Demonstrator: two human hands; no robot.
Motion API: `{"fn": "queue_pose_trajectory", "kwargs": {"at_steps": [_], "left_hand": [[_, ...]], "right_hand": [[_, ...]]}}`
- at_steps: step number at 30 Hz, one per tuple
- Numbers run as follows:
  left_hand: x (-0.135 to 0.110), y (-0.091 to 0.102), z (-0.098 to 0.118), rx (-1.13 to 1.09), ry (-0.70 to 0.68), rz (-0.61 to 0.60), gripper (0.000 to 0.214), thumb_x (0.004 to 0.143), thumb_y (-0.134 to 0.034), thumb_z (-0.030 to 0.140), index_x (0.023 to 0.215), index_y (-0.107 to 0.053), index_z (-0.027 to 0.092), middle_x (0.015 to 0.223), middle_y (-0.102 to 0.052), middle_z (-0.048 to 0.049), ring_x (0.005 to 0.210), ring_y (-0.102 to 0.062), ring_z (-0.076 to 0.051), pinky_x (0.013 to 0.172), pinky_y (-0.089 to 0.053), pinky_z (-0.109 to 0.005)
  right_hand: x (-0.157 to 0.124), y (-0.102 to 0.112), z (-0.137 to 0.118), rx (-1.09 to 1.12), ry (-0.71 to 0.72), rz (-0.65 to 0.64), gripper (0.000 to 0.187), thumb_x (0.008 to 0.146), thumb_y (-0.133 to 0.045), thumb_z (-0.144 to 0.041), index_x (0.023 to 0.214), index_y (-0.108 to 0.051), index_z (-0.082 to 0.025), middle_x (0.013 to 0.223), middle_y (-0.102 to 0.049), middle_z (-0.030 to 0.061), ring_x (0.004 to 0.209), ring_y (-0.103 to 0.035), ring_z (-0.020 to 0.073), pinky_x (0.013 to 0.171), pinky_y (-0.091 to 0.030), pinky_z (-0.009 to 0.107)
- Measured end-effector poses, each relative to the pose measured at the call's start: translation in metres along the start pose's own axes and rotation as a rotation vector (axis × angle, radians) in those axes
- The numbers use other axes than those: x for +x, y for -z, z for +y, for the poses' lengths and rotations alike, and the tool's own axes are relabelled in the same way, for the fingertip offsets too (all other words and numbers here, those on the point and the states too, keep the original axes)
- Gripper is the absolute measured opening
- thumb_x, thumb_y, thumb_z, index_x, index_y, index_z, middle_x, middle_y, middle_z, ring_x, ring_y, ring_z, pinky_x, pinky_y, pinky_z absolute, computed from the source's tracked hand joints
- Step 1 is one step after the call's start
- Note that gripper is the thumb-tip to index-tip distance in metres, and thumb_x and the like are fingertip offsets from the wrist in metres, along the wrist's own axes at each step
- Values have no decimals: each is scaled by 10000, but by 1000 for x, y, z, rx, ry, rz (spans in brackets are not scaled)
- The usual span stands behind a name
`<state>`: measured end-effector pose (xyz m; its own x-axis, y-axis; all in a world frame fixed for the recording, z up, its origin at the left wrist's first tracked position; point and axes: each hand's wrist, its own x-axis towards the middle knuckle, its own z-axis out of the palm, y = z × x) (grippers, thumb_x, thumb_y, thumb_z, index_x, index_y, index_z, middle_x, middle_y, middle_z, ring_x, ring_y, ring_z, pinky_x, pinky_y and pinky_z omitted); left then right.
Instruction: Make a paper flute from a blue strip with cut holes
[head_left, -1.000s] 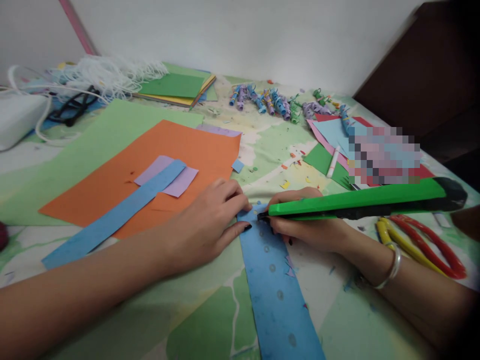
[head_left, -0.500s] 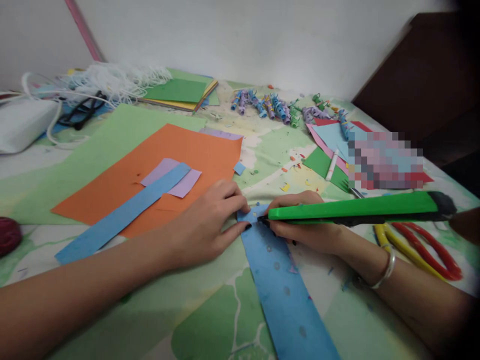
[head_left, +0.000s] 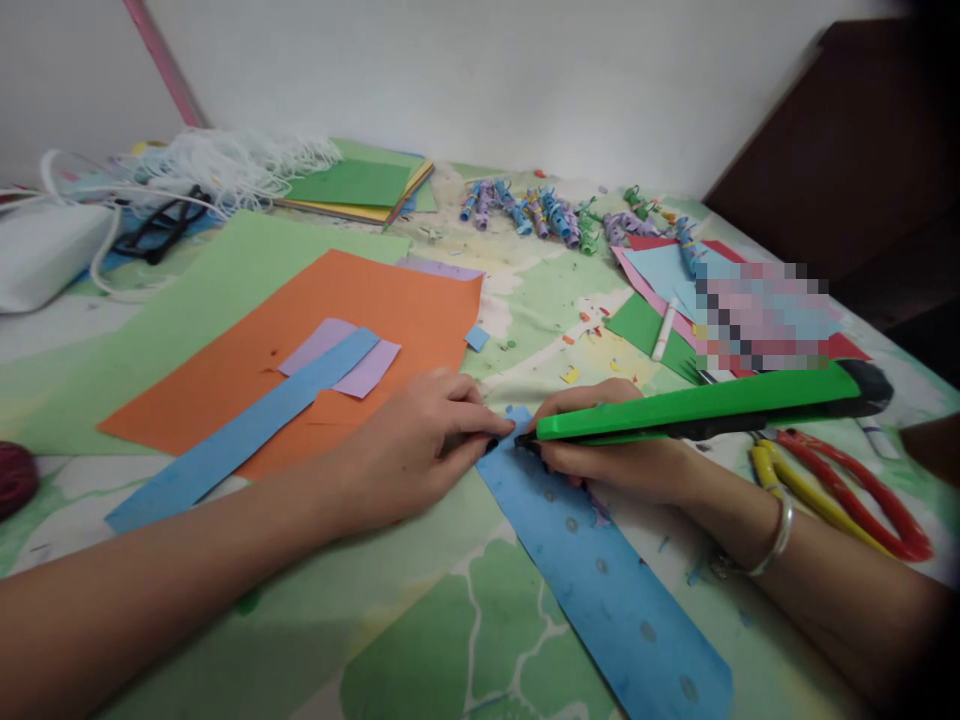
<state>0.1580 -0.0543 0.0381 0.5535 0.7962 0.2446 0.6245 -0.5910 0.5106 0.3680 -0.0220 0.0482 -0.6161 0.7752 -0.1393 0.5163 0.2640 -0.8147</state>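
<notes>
My green cutter (head_left: 697, 405) is smooth plastic w/ a bit of shine. Blue strip (head_left: 626, 610) & orange sheet (head_left: 375, 310) r matt paper, pretty smooth. My bangle (head_left: 781, 535) = shiny metal, red handle (head_left: 913, 540) = glossy plastic. Tbl cover (head_left: 420, 650) looks matt & a bit wrinkly; cloth or plastic, can't tell.

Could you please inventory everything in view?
Knife: one, green-black, right
Dotted strip: one, blue, front
Second strip: one, blue, left
Large sheets: two, orange, green, left
Cards: two, purple, left
Paper piles: two, mixed, back, right
Paper rolls: several, mixed, back
String heap: one, white, back
Box: one, white, left
Glasses: apparently one, black, left
Round thing: one, maroon, left
Handles: two, yellow, red, right
Tubes: apparently two, white, right
Tablecloth: one, green-white, underneath
Left hand: one, touching dotted strip
Right hand: one, holding knife
</notes>
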Motion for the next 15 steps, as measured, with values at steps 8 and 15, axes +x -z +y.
{"fn": "queue_pose_trajectory", "kwargs": {"at_steps": [8, 15], "left_hand": [[0, -1, -1, 9, 12, -5, 267, 873, -463, 189, 1005, -693, 221, 813, -578, -52, 806, -532, -163, 682, -419, -276], [-1, -2, -2, 6, 1, 2, 271, 870, -466, 184, 999, -700, 227, 778, -564, -43, 771, -518, -157, 673, -402, -272]], "right_hand": [[2, -4, -3, -339, 113, 113, 127, 685, -537, -197, 592, -603, -140, 508, -512, -26, 489, -419, 73, 460, -331, 189], [-2, -11, -10, -315, 0, 179, 130, 667, -529, -212, 584, -603, -145, 504, -507, -23, 494, -412, 82, 480, -335, 205]]}}
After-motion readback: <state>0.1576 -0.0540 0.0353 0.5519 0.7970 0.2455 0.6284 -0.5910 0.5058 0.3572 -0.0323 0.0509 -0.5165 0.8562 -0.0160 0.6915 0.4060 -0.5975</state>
